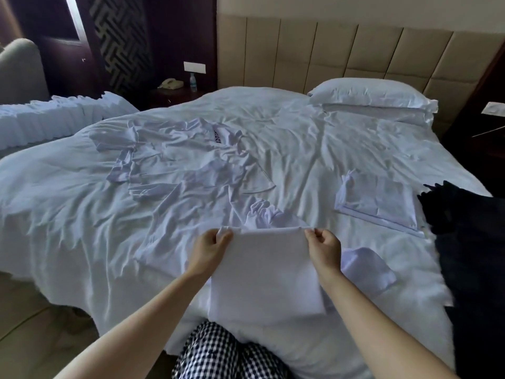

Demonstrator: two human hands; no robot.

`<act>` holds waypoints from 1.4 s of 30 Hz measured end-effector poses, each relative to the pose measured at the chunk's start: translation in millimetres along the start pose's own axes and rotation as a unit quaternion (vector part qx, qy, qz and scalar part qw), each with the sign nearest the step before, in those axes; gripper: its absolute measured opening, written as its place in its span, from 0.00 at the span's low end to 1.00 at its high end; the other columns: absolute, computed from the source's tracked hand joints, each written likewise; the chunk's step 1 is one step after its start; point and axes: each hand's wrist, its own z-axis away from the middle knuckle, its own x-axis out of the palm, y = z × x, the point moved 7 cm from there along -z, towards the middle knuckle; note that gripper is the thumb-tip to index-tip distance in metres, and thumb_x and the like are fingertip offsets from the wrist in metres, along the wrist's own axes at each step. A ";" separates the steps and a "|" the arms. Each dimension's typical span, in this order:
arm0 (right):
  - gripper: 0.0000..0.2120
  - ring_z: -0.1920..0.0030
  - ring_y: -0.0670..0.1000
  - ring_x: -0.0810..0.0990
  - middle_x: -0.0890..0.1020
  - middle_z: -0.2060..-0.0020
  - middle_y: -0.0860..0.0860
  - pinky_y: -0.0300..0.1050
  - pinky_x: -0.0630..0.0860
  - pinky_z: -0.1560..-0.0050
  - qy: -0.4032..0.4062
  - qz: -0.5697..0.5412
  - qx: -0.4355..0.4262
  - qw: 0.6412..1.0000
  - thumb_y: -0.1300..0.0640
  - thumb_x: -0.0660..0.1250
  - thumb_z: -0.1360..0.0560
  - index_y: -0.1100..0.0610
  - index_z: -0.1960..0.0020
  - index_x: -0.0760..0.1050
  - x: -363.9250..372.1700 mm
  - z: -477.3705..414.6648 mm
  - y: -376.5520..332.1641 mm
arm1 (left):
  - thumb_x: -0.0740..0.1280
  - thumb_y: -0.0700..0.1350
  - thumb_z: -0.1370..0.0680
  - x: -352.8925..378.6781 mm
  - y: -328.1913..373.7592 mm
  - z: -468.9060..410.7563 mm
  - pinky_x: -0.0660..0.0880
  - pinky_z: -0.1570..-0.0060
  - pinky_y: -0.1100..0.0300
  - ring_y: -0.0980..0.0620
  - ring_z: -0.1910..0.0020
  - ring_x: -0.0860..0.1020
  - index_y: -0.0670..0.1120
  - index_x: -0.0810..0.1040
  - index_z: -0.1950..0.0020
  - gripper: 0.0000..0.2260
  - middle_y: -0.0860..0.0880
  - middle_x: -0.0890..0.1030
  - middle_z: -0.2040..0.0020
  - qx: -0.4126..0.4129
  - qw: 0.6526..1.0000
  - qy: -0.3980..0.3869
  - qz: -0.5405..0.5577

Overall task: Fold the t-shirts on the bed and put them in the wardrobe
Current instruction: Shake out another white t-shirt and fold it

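Left hand (211, 246): is pinching the far left corner of the white t-shirt (265, 272), its fingers curling over the edge.
Right hand (325, 246): is pinching the far right corner, thumb and fingers closing on the cloth.
White t-shirt: is lying partly folded at the near edge of the bed (68, 201), its far edge stretching between the two hands and one sleeve sticking out beside the right forearm.
Unfolded t-shirt (185, 160): is lying crumpled toward the middle left of the bed, with dark lettering showing.
Folded t-shirt (379, 201): is resting flat on the right part of the bed, near a black cloth (470, 242).
Pillow (369, 94): is lying against the padded headboard (355, 50).
Nightstand items: a telephone (171, 84) and a water bottle (193, 82) are standing side by side.
Checked trousers (218, 351): are showing below the bed's edge.
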 end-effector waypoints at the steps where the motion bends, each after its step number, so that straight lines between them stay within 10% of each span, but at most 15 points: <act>1: 0.11 0.63 0.53 0.71 0.73 0.69 0.52 0.47 0.68 0.60 0.004 0.016 0.002 1.000 0.59 0.66 0.24 0.61 0.64 0.73 5.0 -4.2 6.3 | 0.64 0.51 0.19 4.3 -5.5 -5.6 0.66 0.68 0.60 0.48 0.63 0.75 0.46 0.75 0.62 0.14 0.51 0.75 0.67 0.002 1.000 0.001 -0.026; 6: 0.05 0.55 0.56 0.76 0.79 0.60 0.52 0.45 0.66 0.56 0.015 0.103 -0.008 0.995 0.57 0.63 0.22 0.55 0.56 0.74 23.0 -10.2 32.9 | 0.62 0.50 0.19 26.5 -34.1 -18.1 0.66 0.44 0.53 0.43 0.43 0.70 0.44 0.80 0.48 0.12 0.47 0.76 0.42 0.043 0.980 0.042 -0.190; 18: 0.14 0.47 0.60 0.78 0.80 0.49 0.58 0.52 0.73 0.45 0.085 0.150 -0.101 0.980 0.54 0.67 0.25 0.61 0.43 0.76 30.9 -10.0 50.5 | 0.59 0.53 0.18 35.9 -51.4 -6.0 0.64 0.37 0.53 0.47 0.38 0.70 0.46 0.74 0.36 0.15 0.49 0.77 0.39 0.105 0.973 0.124 -0.167; 21: 0.23 0.47 0.60 0.78 0.81 0.49 0.58 0.52 0.74 0.46 0.062 0.137 -0.072 0.986 0.45 0.61 0.28 0.62 0.42 0.76 29.8 -7.6 48.6 | 0.61 0.50 0.18 35.2 -49.3 -3.8 0.63 0.36 0.53 0.47 0.36 0.69 0.45 0.74 0.35 0.14 0.48 0.77 0.38 0.087 0.979 0.107 -0.152; 30: 0.30 0.32 0.53 0.71 0.70 0.31 0.55 0.50 0.69 0.32 -0.139 0.115 -0.039 0.983 0.61 0.67 0.23 0.59 0.25 0.59 10.7 18.2 54.1 | 0.69 0.44 0.22 7.5 -53.5 31.4 0.75 0.42 0.51 0.48 0.40 0.74 0.51 0.66 0.27 0.24 0.49 0.72 0.34 0.048 0.997 0.006 -0.058; 42: 0.30 0.30 0.50 0.70 0.71 0.30 0.51 0.41 0.66 0.33 -0.202 0.096 0.013 0.975 0.67 0.64 0.25 0.56 0.24 0.63 -1.2 46.1 43.0 | 0.70 0.48 0.24 17.0 -63.3 67.9 0.77 0.42 0.45 0.48 0.39 0.76 0.62 0.57 0.23 0.34 0.48 0.70 0.32 -0.020 0.994 -0.103 -0.032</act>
